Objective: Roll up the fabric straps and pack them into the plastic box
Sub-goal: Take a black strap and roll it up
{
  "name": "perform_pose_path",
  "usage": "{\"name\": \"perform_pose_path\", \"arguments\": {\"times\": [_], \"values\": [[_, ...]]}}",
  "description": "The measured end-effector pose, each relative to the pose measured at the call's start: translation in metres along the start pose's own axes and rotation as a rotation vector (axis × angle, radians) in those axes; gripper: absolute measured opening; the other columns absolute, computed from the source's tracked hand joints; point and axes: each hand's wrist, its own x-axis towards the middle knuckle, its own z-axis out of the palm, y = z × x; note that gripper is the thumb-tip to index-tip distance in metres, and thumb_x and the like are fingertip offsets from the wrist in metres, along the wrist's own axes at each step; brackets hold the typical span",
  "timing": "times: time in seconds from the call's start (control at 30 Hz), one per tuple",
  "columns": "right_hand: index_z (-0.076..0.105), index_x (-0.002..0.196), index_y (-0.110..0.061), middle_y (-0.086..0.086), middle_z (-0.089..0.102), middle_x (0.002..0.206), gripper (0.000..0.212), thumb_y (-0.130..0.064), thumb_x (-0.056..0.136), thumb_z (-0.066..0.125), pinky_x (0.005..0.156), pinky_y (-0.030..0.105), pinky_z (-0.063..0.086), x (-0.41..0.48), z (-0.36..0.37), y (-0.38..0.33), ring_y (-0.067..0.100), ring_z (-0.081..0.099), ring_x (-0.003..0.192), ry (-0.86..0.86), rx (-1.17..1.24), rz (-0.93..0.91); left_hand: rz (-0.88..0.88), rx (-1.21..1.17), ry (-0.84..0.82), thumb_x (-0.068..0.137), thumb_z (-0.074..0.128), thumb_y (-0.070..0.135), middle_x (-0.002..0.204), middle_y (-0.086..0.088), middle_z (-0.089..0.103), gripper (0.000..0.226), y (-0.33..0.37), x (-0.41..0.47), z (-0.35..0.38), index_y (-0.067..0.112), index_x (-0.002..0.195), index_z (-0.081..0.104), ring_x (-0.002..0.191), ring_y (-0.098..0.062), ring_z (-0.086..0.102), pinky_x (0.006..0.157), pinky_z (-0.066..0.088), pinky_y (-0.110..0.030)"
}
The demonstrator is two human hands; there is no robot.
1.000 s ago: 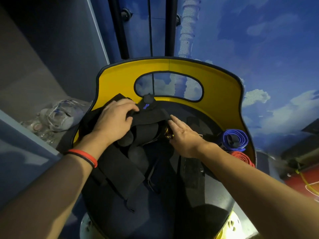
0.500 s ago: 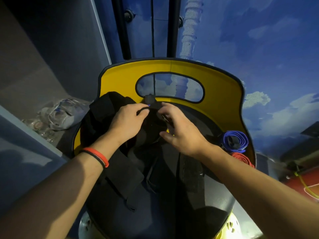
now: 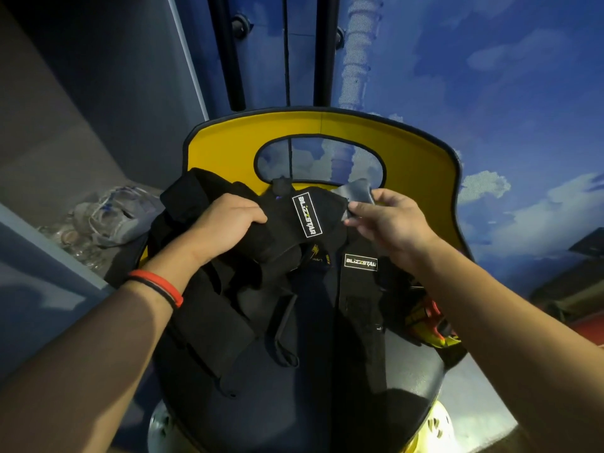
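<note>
Left hand (image 3: 225,223), fingers clenched round a bunched, matte black woven fabric strap (image 3: 277,237), which spans side to side between the two sets of fingers, above a glossy black moulded seat (image 3: 327,407). Right hand (image 3: 392,223), thumb and fingertips pinching the strap's flat grey end tab (image 3: 358,195). A white-bordered rectangular label (image 3: 307,216) midway between the fingers runs crosswise to the strap's long axis. Below the right fingers a second black padded strap (image 3: 359,295) lies lengthwise down the seat, toward the wearer. Beyond the fingers rises a smooth yellow seat back (image 3: 418,165) with an oval cut-out.
</note>
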Motion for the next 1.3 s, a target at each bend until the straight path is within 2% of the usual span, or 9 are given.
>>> {"name": "perform_pose_path", "arguments": {"times": [0.17, 0.3, 0.4, 0.63, 0.77, 0.9, 1.07, 1.17, 1.3], "values": [[0.059, 0.121, -0.012, 0.011, 0.077, 0.107, 0.026, -0.029, 0.101, 0.061, 0.075, 0.029, 0.059, -0.005, 0.006, 0.005, 0.02, 0.077, 0.091, 0.046, 0.149, 0.142, 0.111, -0.107, -0.039, 0.093, 0.064, 0.034, 0.089, -0.009, 0.075, 0.034, 0.004, -0.002, -0.001, 0.001, 0.092, 0.072, 0.086, -0.026, 0.07, 0.085, 0.046, -0.036], [0.066, 0.111, -0.014, 0.006, 0.076, 0.114, 0.017, -0.024, 0.099, 0.058, 0.093, 0.035, 0.054, -0.018, 0.028, 0.013, 0.022, 0.073, 0.106, -0.264, 0.019, 0.331, 0.165, -0.185, 0.006, 0.102, 0.061, 0.02, 0.104, 0.004, 0.079, 0.021, 0.021, -0.008, 0.011, 0.014, 0.119, 0.072, 0.099, -0.01, 0.074, 0.092, 0.056, -0.031], [0.07, 0.091, -0.023, 0.003, 0.075, 0.116, 0.011, -0.014, 0.095, 0.068, 0.104, 0.039, 0.05, -0.03, 0.05, 0.022, 0.022, 0.071, 0.113, -0.398, -0.019, 0.296, 0.206, -0.187, -0.017, 0.101, 0.064, 0.018, 0.099, 0.003, 0.08, 0.02, 0.028, -0.011, 0.02, 0.015, 0.119, 0.072, 0.094, -0.009, 0.075, 0.084, 0.056, -0.025], [0.066, 0.102, -0.017, 0.013, 0.073, 0.12, 0.01, -0.023, 0.103, 0.057, 0.096, 0.034, 0.05, -0.021, 0.044, 0.009, 0.021, 0.071, 0.103, -0.236, -0.062, 0.067, 0.158, -0.17, -0.083, 0.086, 0.079, 0.035, 0.113, 0.008, 0.076, 0.04, 0.018, -0.012, -0.003, 0.025, 0.124, 0.07, 0.108, -0.007, 0.071, 0.104, 0.052, -0.035], [0.059, 0.111, -0.014, 0.011, 0.075, 0.116, 0.015, -0.027, 0.105, 0.054, 0.096, 0.039, 0.057, -0.009, 0.026, -0.001, 0.023, 0.075, 0.101, -0.04, 0.151, 0.037, 0.089, 0.079, -0.445, 0.084, 0.082, 0.04, 0.123, 0.016, 0.072, 0.045, 0.0, -0.018, -0.012, 0.031, 0.126, 0.069, 0.118, -0.003, 0.065, 0.104, 0.047, -0.032], [0.059, 0.128, -0.012, 0.009, 0.072, 0.119, 0.036, -0.039, 0.104, 0.055, 0.094, 0.035, 0.057, -0.004, 0.021, 0.006, 0.023, 0.073, 0.106, -0.052, 0.209, 0.13, 0.191, 0.173, -0.269, 0.098, 0.068, 0.029, 0.088, 0.008, 0.074, 0.021, -0.011, -0.013, -0.001, 0.01, 0.106, 0.07, 0.078, 0.004, 0.067, 0.071, 0.053, -0.036], [0.061, 0.123, -0.013, 0.008, 0.071, 0.123, 0.037, -0.038, 0.096, 0.067, 0.098, 0.039, 0.054, -0.012, 0.033, 0.013, 0.02, 0.073, 0.106, -0.251, 0.019, 0.208, 0.136, -0.098, -0.146, 0.085, 0.075, 0.05, 0.132, 0.006, 0.069, 0.057, 0.014, -0.016, 0.005, 0.023, 0.134, 0.064, 0.128, -0.016, 0.06, 0.108, 0.049, -0.047], [0.06, 0.116, -0.017, 0.006, 0.073, 0.109, 0.022, -0.026, 0.097, 0.067, 0.084, 0.032, 0.056, -0.012, 0.034, 0.006, 0.019, 0.071, 0.096, -0.206, 0.057, 0.125, 0.125, -0.306, -0.148, 0.095, 0.07, 0.03, 0.133, 0.002, 0.068, 0.05, 0.035, -0.025, 0.024, 0.018, 0.142, 0.057, 0.123, -0.013, 0.064, 0.107, 0.052, -0.044], [0.061, 0.132, -0.009, 0.017, 0.07, 0.125, 0.032, -0.016, 0.1, 0.061, 0.106, 0.053, 0.045, -0.014, 0.018, -0.008, 0.036, 0.066, 0.114, -0.152, 0.037, 0.006, 0.056, -0.55, -0.336, 0.102, 0.058, 0.005, 0.132, -0.001, 0.068, 0.051, 0.047, -0.035, 0.044, 0.02, 0.15, 0.047, 0.119, -0.016, 0.067, 0.101, 0.056, -0.037]]}}
